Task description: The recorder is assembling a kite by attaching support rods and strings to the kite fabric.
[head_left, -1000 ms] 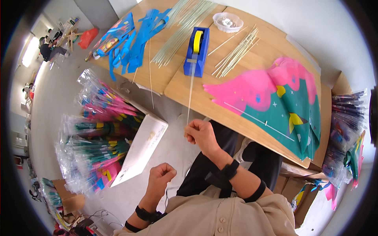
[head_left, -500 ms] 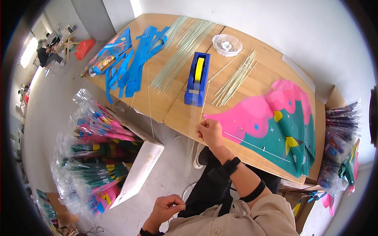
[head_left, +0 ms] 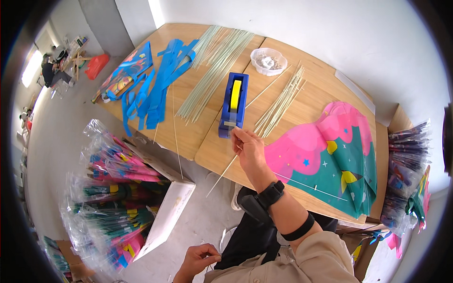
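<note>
A blue tape dispenser (head_left: 239, 107) with a yellow core stands near the middle of the table. My right hand (head_left: 248, 148) is at its front end, thumb and fingers pinched on what looks like clear tape by the cutting edge. Low in front of my lap, my left hand (head_left: 200, 258) is closed, thumb against fingers; whatever they may hold is too small to make out. To the right of my right hand lies a pink and green fabric piece (head_left: 309, 162) with stars and a thin white rod (head_left: 315, 187) along its near edge.
Thin sticks (head_left: 281, 101) lie beside the dispenser, a larger bundle (head_left: 212, 75) behind. One stick (head_left: 222, 176) overhangs the front edge. Blue strips (head_left: 158, 101) lie left; a clear plastic tub (head_left: 269, 61) sits behind. A box (head_left: 165, 221) of wrapped goods stands on the floor.
My right hand has moved up from the table's front edge to the dispenser's front. The long clear strip hanging from the dispenser no longer shows. My left hand stays low, still closed.
</note>
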A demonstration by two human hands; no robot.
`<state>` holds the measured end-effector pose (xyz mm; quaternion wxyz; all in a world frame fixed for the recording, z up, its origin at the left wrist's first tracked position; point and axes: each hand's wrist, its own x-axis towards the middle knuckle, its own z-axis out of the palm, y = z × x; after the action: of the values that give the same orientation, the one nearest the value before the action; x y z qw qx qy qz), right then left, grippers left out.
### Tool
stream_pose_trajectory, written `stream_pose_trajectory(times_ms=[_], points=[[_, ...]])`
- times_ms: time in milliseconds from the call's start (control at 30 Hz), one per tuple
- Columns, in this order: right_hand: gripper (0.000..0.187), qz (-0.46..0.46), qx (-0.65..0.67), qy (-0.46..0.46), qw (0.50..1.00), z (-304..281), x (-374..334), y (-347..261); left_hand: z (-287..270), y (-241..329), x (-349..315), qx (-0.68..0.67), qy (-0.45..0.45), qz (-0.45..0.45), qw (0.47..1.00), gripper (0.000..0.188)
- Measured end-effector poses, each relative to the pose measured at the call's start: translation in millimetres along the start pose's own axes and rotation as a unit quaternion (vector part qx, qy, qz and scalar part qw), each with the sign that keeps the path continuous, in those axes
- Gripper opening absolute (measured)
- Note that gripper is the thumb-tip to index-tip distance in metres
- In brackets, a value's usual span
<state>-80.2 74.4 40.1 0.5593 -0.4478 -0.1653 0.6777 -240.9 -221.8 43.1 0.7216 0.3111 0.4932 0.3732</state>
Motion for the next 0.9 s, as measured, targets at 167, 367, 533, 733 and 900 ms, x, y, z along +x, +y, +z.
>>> stream_pose_trajectory(times_ms=[167, 367, 533, 733, 900], points=[[0.008, 0.009, 0.000, 0.012, 1.000, 5, 8, 1, -5, -4, -2, -0.007, 0.029, -0.004, 1.000, 0.005], [0.008, -0.030, 0.025, -0.025, 0.999, -1, 9, 14, -26, -18, -1, -0.018, 0.050, -0.026, 0.998, 0.006], [0.011, -0.023, 0.016, -0.022, 0.999, -3, 9, 17, -45, -32, 2, -0.026, 0.073, -0.029, 0.997, 0.005], [0.016, -0.015, -0.036, 0.015, 0.999, 4, 3, 12, -48, -38, 7, -0.044, 0.090, -0.047, 0.994, 0.007], [0.010, -0.008, -0.073, 0.038, 0.997, 7, 1, 9, -46, -39, 8, -0.051, 0.094, -0.056, 0.993, 0.008]])
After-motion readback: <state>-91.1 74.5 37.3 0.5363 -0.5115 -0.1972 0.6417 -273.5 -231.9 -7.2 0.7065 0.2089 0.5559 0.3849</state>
